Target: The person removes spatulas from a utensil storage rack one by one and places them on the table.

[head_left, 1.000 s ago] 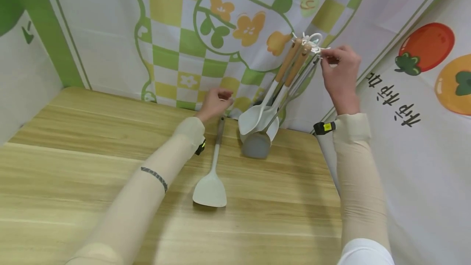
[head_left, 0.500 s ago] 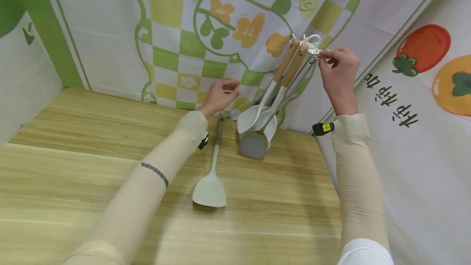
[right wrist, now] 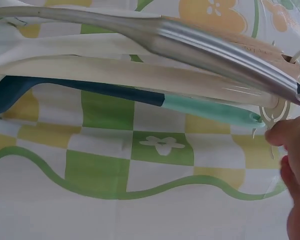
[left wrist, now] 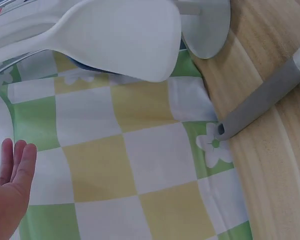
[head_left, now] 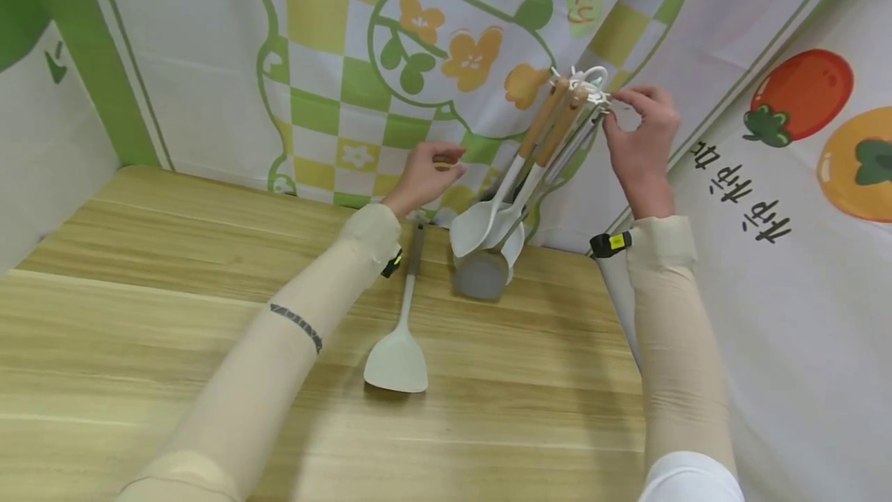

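Observation:
Several kitchen utensils hang from a white hook rack (head_left: 591, 85) at the back right, some with wooden handles (head_left: 557, 130). My right hand (head_left: 644, 134) is raised at the rack's right edge, thumb and index fingertips parted at its hooks. In the right wrist view, a metal handle (right wrist: 205, 50) and a teal handle (right wrist: 205, 108) end right by those fingertips. My left hand (head_left: 427, 173) hovers left of the utensils with fingers loosely bent and nothing in them. Below it, a pale spatula (head_left: 397, 359) with a grey handle (left wrist: 262, 102) lies on the table.
The wooden table (head_left: 174, 316) ends at a checkered cloth (head_left: 313, 14) hung behind it. A second printed cloth (head_left: 787, 316) hangs on the right. A grey utensil head (head_left: 482, 276) and a white turner head (left wrist: 125, 37) hang low, close over the table's back edge.
My left hand has moved up and to the right, nearer the hanging utensils. My right thumb and index finger have parted at the rack. The hanging utensils have shifted slightly; the spatula lies still.

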`<state>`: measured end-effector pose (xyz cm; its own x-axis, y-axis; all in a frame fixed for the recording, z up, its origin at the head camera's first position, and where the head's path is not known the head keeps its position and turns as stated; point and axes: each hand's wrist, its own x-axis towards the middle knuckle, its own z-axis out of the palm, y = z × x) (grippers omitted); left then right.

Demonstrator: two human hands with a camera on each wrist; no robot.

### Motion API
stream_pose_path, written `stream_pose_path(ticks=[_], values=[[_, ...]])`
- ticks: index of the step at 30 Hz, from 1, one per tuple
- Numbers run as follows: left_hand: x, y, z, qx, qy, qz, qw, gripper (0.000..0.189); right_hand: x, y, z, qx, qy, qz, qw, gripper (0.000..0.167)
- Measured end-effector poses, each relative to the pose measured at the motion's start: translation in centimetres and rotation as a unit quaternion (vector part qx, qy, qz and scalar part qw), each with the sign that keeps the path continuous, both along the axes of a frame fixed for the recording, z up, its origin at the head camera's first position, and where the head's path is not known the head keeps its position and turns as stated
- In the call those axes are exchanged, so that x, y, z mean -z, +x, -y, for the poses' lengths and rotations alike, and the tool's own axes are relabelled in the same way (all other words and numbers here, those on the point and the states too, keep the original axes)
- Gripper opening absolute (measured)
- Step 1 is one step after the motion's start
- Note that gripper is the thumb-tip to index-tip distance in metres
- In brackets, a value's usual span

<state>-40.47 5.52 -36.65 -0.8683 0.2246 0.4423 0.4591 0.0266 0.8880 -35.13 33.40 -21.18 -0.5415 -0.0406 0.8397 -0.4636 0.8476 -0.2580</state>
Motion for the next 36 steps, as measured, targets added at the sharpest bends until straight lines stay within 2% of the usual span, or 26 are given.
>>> stream_pose_path(ticks=[7, 15, 25, 36], values=[[-0.6, 0.3, 0.0, 0.005, -0.004, 0.001, 1.0, 0.035, 0.0, -0.5, 0.0, 0.005, 0.019, 0.074, 0.997, 0.032], [-1.0, 0.4, -0.1, 0.002, -0.011, -0.006, 0.9999, 0.034, -0.3, -1.0, 0.1, 0.003, 0.038, 0.102, 0.9941, 0.039], [-1.5, 0.7, -0.1, 0.013, -0.009, -0.012, 0.9998, 0.033, -0.5, -0.7, -0.4, 0.01, 0.058, 0.106, 0.9926, 0.029], [-2.1, 1.2, -0.5, 0.023, -0.009, -0.016, 0.9996, 0.03, -0.6, 0.0, -0.6, 0.012, 0.066, 0.065, 0.9957, 0.022]])
